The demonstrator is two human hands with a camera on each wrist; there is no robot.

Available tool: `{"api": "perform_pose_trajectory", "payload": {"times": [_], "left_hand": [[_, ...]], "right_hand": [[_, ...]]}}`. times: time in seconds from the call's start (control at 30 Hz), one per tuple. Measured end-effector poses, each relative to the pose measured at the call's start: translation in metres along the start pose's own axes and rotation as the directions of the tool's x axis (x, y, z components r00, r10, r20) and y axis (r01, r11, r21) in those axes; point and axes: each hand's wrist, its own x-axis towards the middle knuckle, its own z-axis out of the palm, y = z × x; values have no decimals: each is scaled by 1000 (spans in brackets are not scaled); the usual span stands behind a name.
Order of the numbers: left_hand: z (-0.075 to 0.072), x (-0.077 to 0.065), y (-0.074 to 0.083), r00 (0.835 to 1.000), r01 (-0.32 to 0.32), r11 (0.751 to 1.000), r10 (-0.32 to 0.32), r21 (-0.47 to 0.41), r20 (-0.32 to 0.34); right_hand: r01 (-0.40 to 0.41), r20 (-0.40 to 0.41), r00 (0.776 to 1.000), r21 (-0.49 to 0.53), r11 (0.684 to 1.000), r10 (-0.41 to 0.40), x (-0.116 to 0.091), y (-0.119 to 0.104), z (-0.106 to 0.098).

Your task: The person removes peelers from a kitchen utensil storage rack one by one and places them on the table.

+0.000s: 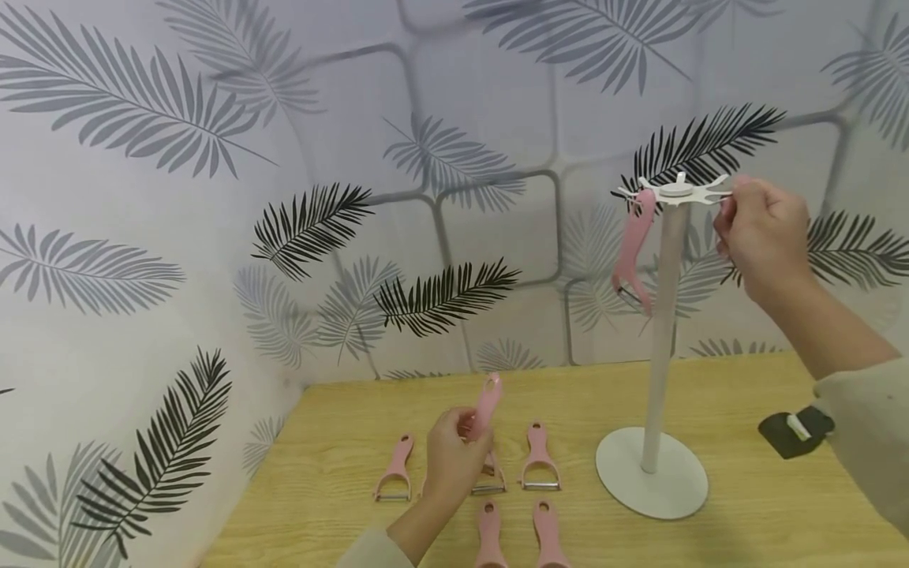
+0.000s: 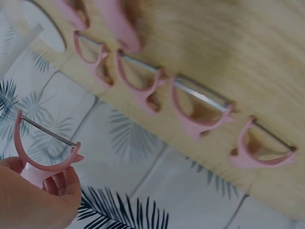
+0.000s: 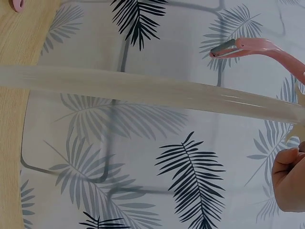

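My left hand (image 1: 454,457) grips a pink peeler (image 1: 486,406) near its neck, above the table, with the holed handle end pointing up. In the left wrist view, that peeler's curved head and metal blade stick out past the fingers. My right hand (image 1: 767,233) is raised at the top of a white stand (image 1: 660,339), its curled fingers pinching the end of one hook arm (image 1: 713,193). Another pink peeler (image 1: 632,252) hangs by its handle hole from a hook on the stand's left. The right fingertips are partly hidden in the right wrist view.
Several pink peelers lie on the wooden table (image 1: 568,398), among them one at the left (image 1: 401,457), one nearer the stand (image 1: 538,457) and front ones (image 1: 547,528). The stand's round base (image 1: 682,481) rests right of them. A patterned wall covering (image 1: 483,331) rises behind.
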Motion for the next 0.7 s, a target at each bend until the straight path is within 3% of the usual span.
{"api": "perform_pose_trajectory", "payload": {"times": [0.27,0.4,0.53,0.7], "left_hand": [[-15,-21,-33,984,160,974,-170,163,46],[-22,-30,-45,976,184,958,-204,222,72],[-28,-37,-51,962,220,938,-255,268,100],[-31,-45,-58,932,286,897,-342,336,118]], "right_hand": [[-5,1,1000,40,999,5,0,0,0],[0,4,1000,56,998,0,0,1,0],[3,-1,1000,51,999,-3,1,1,0],[14,0,1000,57,998,-14,0,2,0]]}}
